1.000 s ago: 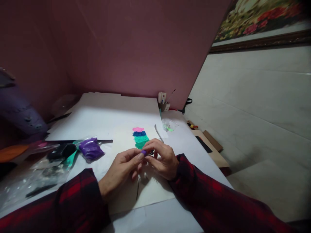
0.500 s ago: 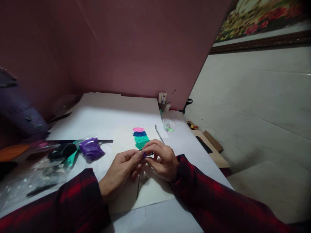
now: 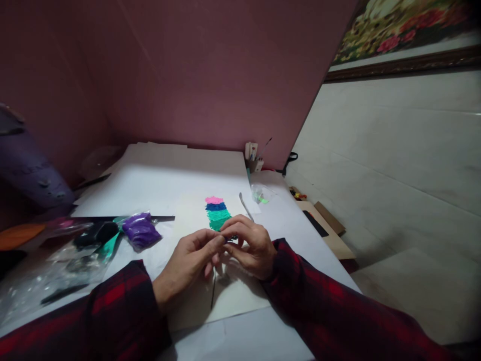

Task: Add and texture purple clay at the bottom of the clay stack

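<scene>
Fingertips of my left hand [image 3: 193,258] and my right hand [image 3: 251,248] meet over the paper, pinching a small purple piece of modelling clay [image 3: 226,239] between them. Most of that piece is hidden by the fingers. Just beyond them, on a cream sheet of paper [image 3: 191,313], lies a textured strip [image 3: 219,215] banded pink, dark blue, turquoise and green. Its near end is partly covered by my right hand. Under the hands a thin dark line or stick [image 3: 213,291] shows on the sheet; I cannot tell which. A slim grey tool [image 3: 246,206] rests beyond my right hand.
To the left lie a bag of purple clay [image 3: 142,231], other plastic bags [image 3: 75,263] and a dark tool [image 3: 63,294]. Large white sheets [image 3: 161,173] cover the back of the table. A holder with pens and brushes [image 3: 254,159] stands by the wall, near a small clear bag [image 3: 263,194].
The fingers have shifted slightly around the purple clay, and less of it shows now. Both hands stay in nearly the same place.
</scene>
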A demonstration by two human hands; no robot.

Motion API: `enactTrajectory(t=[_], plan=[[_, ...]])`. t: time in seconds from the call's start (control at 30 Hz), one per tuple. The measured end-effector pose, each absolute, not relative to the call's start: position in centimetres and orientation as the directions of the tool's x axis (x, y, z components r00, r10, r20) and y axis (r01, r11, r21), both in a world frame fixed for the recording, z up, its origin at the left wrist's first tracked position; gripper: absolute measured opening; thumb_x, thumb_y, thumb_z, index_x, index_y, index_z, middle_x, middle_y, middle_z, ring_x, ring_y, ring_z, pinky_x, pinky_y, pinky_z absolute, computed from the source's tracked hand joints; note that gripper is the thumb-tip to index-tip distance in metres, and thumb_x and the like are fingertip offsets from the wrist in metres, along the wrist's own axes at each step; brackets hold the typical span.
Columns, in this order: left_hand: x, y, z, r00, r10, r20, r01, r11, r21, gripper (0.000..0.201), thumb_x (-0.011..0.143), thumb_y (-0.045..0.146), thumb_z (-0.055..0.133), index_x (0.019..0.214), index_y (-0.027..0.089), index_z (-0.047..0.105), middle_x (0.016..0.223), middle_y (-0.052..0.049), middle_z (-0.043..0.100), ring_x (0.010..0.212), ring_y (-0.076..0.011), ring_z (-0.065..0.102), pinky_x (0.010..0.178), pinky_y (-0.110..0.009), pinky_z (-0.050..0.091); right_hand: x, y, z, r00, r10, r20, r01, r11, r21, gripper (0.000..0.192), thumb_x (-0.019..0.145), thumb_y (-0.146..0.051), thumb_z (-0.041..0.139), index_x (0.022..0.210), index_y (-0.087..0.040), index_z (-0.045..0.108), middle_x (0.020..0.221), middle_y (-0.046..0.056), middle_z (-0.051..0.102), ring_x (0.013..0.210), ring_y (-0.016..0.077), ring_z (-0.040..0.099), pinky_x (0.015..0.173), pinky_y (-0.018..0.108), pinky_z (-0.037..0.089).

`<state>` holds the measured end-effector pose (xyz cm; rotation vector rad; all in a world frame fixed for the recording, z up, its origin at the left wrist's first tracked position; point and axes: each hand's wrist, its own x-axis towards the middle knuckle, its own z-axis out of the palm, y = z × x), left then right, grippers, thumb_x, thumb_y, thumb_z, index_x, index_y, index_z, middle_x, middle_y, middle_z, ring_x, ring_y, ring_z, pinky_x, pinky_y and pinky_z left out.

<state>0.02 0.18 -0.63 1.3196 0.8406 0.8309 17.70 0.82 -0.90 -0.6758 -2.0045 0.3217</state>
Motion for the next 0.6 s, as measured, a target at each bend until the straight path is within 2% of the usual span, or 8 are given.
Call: enactTrajectory(t=[0.1, 0.2, 0.37, 0.5, 0.6], plan=[[-0.02, 0.20, -0.63, 0.465, 0.884, -0.044, -0.018, 0.059, 0.998, 0.032, 0.083, 0.046, 0.061, 0.084, 0.014, 0.054, 0.063, 0.003, 0.055, 0.045, -0.0069, 0.045, 0.048, -0.022, 0.032, 17.64, 0.77, -0.90, -0.387, 0.597, 0.703, 0.334, 0.801, -0.496, 0.017, 0.077, -0.009, 0.063, 0.093, -0.015, 0.062, 0.094, 0.008, 0.062, 0.078, 0.0138, 0.059, 0.055, 0.023, 0.051], [-0.09, 0.02, -0.50, 0.478, 0.877, -0.046, 0.009, 0.048, 0.999, 0.036, 0.088, 0.049, 0.052, 0.078, 0.015, 0.052, 0.063, 0.002, 0.054, 0.048, -0.0082, 0.045, 0.048, -0.022, 0.033, 17.61, 0.75, -0.96, -0.376, 0.625, 0.684, 0.357, 0.779, -0.515, 0.021, 0.077, -0.010, 0.064, 0.096, -0.016, 0.061, 0.094, 0.007, 0.062, 0.076, 0.0137, 0.057, 0.057, 0.024, 0.052], [-0.07, -0.10, -0.25, 0.498, 0.867, -0.016, -0.005, 0.021, 1.000, 0.040, 0.092, 0.051, 0.044, 0.075, 0.015, 0.051, 0.064, 0.001, 0.052, 0.051, -0.0098, 0.047, 0.049, -0.023, 0.034, 17.65, 0.84, -1.14, -0.373, 0.598, 0.709, 0.326, 0.800, -0.503, 0.013, 0.080, -0.013, 0.063, 0.093, -0.016, 0.062, 0.093, 0.007, 0.061, 0.080, 0.0139, 0.059, 0.061, 0.024, 0.053], [0.01, 0.05, -0.35, 0.478, 0.878, -0.033, -0.022, 0.049, 0.999, 0.033, 0.088, 0.048, 0.054, 0.084, 0.015, 0.053, 0.066, 0.002, 0.055, 0.048, -0.0079, 0.045, 0.049, -0.022, 0.033, 17.61, 0.85, -1.09, -0.372, 0.589, 0.718, 0.318, 0.807, -0.497, 0.013, 0.078, -0.010, 0.063, 0.088, -0.016, 0.059, 0.090, 0.006, 0.062, 0.081, 0.0146, 0.058, 0.059, 0.024, 0.053], [0.00, 0.02, -0.39, 0.473, 0.880, -0.044, -0.013, 0.056, 0.998, 0.035, 0.087, 0.050, 0.054, 0.080, 0.015, 0.052, 0.061, 0.003, 0.051, 0.048, -0.0081, 0.043, 0.048, -0.021, 0.031, 17.57, 0.81, -0.94, -0.380, 0.604, 0.700, 0.341, 0.795, -0.501, 0.016, 0.078, -0.015, 0.065, 0.092, -0.016, 0.059, 0.090, 0.006, 0.062, 0.077, 0.0144, 0.057, 0.056, 0.024, 0.052]])
